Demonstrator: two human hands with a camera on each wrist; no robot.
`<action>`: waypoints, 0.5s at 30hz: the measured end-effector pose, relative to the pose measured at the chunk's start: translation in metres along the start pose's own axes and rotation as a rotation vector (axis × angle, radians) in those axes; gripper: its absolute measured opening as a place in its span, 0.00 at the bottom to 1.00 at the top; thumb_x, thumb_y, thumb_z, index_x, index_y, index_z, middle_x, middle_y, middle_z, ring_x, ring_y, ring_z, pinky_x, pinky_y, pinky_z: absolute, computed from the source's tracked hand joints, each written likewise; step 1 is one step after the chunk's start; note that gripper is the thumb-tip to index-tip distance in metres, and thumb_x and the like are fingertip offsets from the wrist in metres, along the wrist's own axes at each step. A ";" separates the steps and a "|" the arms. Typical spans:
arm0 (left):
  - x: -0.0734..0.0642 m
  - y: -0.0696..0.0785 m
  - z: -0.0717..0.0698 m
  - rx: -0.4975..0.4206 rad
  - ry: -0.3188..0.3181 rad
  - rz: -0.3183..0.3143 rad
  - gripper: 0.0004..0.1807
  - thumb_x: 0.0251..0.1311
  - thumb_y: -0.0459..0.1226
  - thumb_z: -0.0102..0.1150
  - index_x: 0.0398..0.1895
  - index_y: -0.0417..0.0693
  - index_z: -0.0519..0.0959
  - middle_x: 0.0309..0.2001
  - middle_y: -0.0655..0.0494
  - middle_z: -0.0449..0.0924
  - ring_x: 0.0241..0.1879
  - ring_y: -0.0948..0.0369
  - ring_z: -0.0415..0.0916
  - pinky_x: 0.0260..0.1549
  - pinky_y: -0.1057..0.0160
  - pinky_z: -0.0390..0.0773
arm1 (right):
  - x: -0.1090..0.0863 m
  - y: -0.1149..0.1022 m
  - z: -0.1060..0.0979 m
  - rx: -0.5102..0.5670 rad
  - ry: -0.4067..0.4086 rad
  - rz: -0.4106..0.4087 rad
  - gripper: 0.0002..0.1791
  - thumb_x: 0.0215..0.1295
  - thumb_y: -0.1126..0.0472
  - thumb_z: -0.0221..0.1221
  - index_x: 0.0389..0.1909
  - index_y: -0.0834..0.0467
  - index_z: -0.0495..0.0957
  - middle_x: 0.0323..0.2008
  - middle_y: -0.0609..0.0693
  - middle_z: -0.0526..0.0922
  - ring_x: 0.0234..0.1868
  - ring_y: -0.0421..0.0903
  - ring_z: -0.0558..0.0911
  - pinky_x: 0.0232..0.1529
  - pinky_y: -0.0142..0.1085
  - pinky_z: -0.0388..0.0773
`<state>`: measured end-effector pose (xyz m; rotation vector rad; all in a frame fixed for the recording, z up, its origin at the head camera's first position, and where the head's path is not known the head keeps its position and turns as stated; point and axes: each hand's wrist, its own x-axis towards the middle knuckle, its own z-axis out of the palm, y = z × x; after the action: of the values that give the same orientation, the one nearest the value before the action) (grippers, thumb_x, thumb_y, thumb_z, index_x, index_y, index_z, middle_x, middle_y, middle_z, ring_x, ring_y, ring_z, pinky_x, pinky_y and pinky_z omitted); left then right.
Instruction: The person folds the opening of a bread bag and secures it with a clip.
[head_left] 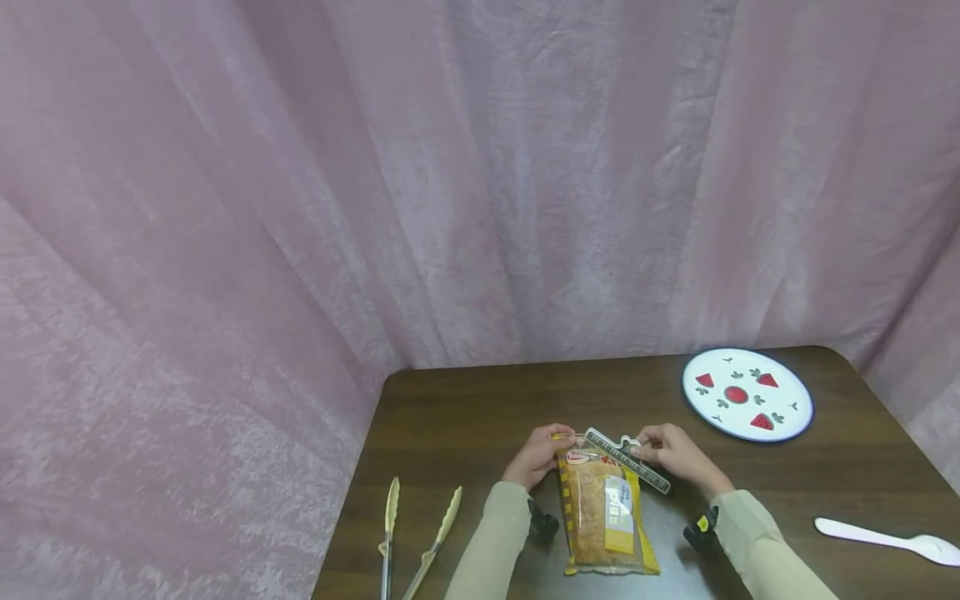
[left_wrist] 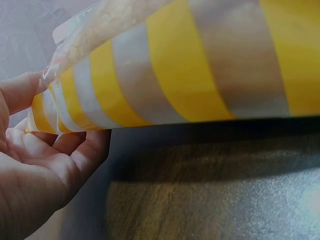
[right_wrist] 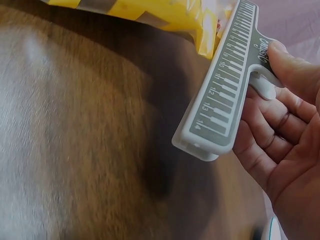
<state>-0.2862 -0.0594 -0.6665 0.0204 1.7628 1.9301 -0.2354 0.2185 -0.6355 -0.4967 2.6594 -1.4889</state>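
A clear and yellow-striped bread bag, with a browned loaf showing inside, lies in front of me. My left hand pinches its upper left corner; in the left wrist view the thumb is above the striped film and the fingers are beneath. My right hand holds a long bag clip by its handle, thumb on top. The clip, printed with piano keys and a number scale, slants across the bag's top end. Whether its jaws grip the film cannot be told.
At the left lie tongs with cream tips, spread apart. A white plate with red fruit patterns and a blue rim stands at the back right. A white spoon lies on the right of the brown wooden table. Pink curtains hang behind.
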 end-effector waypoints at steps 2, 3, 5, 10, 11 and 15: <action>0.000 0.000 0.000 -0.009 0.001 -0.006 0.08 0.67 0.36 0.65 0.44 0.42 0.81 0.40 0.49 0.84 0.36 0.57 0.81 0.33 0.61 0.82 | 0.002 -0.001 0.001 -0.002 0.006 -0.003 0.10 0.64 0.61 0.66 0.26 0.57 0.78 0.23 0.43 0.75 0.26 0.38 0.71 0.28 0.34 0.70; 0.000 0.000 0.000 -0.012 0.001 -0.007 0.08 0.67 0.36 0.65 0.44 0.42 0.81 0.41 0.49 0.84 0.37 0.57 0.81 0.33 0.61 0.82 | 0.002 -0.001 0.001 0.003 0.006 -0.003 0.09 0.64 0.62 0.66 0.26 0.57 0.78 0.23 0.43 0.75 0.26 0.38 0.72 0.28 0.34 0.71; 0.001 0.000 0.000 -0.009 0.003 -0.007 0.08 0.67 0.37 0.65 0.44 0.42 0.81 0.41 0.48 0.84 0.37 0.57 0.82 0.34 0.61 0.82 | 0.003 -0.001 0.002 0.012 0.004 0.003 0.09 0.65 0.62 0.66 0.26 0.58 0.78 0.23 0.43 0.75 0.25 0.38 0.72 0.27 0.33 0.71; -0.001 0.001 0.000 -0.017 0.017 -0.016 0.09 0.66 0.38 0.66 0.45 0.43 0.81 0.43 0.48 0.83 0.39 0.55 0.82 0.37 0.59 0.83 | 0.005 -0.003 0.005 0.056 -0.006 0.016 0.07 0.65 0.63 0.65 0.28 0.61 0.79 0.23 0.45 0.75 0.24 0.39 0.72 0.26 0.33 0.71; -0.001 0.001 0.000 -0.012 0.019 -0.012 0.09 0.66 0.38 0.66 0.45 0.43 0.81 0.43 0.48 0.83 0.39 0.55 0.82 0.37 0.58 0.83 | 0.005 -0.004 0.006 0.065 -0.007 0.019 0.07 0.65 0.63 0.65 0.29 0.61 0.79 0.22 0.45 0.75 0.24 0.39 0.72 0.26 0.33 0.71; -0.002 0.001 0.002 -0.028 0.013 -0.001 0.09 0.67 0.37 0.65 0.45 0.42 0.80 0.43 0.47 0.83 0.40 0.55 0.82 0.38 0.58 0.83 | 0.008 -0.006 0.008 0.077 -0.007 0.037 0.07 0.65 0.64 0.65 0.29 0.62 0.80 0.22 0.45 0.75 0.23 0.40 0.72 0.25 0.33 0.70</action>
<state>-0.2847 -0.0584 -0.6646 -0.0030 1.7443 1.9583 -0.2397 0.2071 -0.6336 -0.4443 2.5789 -1.5692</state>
